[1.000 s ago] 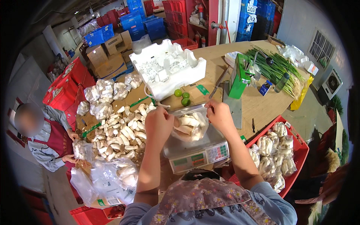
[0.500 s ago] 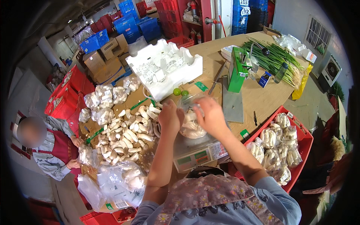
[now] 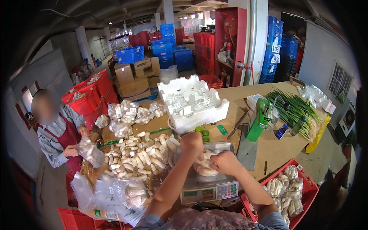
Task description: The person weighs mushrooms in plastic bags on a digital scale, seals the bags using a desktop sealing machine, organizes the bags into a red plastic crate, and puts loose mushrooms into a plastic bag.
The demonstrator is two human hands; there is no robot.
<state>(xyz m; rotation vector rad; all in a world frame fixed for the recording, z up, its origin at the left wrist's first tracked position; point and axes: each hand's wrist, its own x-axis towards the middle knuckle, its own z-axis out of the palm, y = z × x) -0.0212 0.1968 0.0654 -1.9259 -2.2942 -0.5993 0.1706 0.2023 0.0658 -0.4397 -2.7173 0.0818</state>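
Observation:
A clear plastic bag of pale, thick-stemmed mushrooms (image 3: 207,167) rests on the metal pan of a digital scale (image 3: 190,183). My left hand (image 3: 191,145) is closed in a fist at the upper left of the bag, apparently gripping its gathered plastic. On the bag's right side, my right hand (image 3: 226,162) has its fingers closed on the plastic. The fingertips of the left hand are hidden behind its back. Left of the scale spreads a heap of loose mushrooms (image 3: 134,156).
A white foam box (image 3: 199,120) of labels stands behind the scale, near green limes (image 3: 206,133). Right of it are a green bag-sealing device (image 3: 258,119) and green onions (image 3: 291,109). A red crate (image 3: 306,191) holds bagged mushrooms. At left, a co-worker (image 3: 57,134) holds a filled bag.
My head view has tilted up, showing more of the room. My right hand, earlier spread over the bag's top, is now closed at its right side. The co-worker has lifted a bag.

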